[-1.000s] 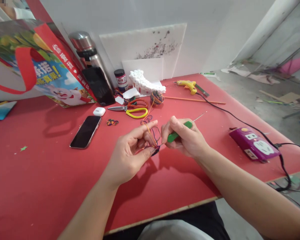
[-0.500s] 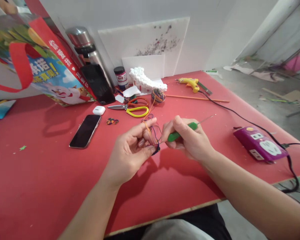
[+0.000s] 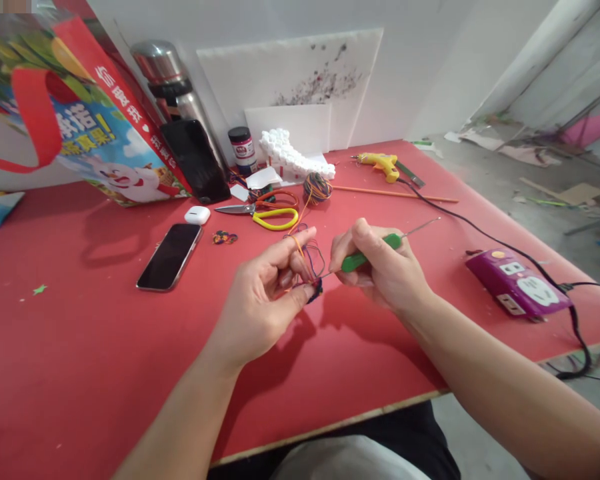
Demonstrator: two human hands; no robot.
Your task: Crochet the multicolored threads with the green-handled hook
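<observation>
My left hand (image 3: 265, 300) pinches a small dark crocheted piece (image 3: 316, 289) between thumb and fingers, with multicoloured thread (image 3: 310, 257) looped over the forefinger. My right hand (image 3: 380, 267) grips a green-handled crochet hook (image 3: 367, 253); its metal tip points into the piece, and a second metal end sticks out behind the hand. The thread runs back to a small multicoloured ball of thread (image 3: 316, 187) on the red table (image 3: 105, 347).
On the table: a phone (image 3: 169, 256), a white earbud case (image 3: 197, 215), yellow-handled scissors (image 3: 265, 215), a small thread scrap (image 3: 225, 237), a yellow glue gun (image 3: 380, 165), a thin stick (image 3: 395, 195), a purple power strip (image 3: 517, 283) with a black cable, white foam (image 3: 293, 159), a jar (image 3: 241, 148), a flask (image 3: 173, 87), and a printed bag (image 3: 80, 127).
Both hands have stayed together over the table, the right hand lifting the hook handle slightly. The camera view has shifted a little.
</observation>
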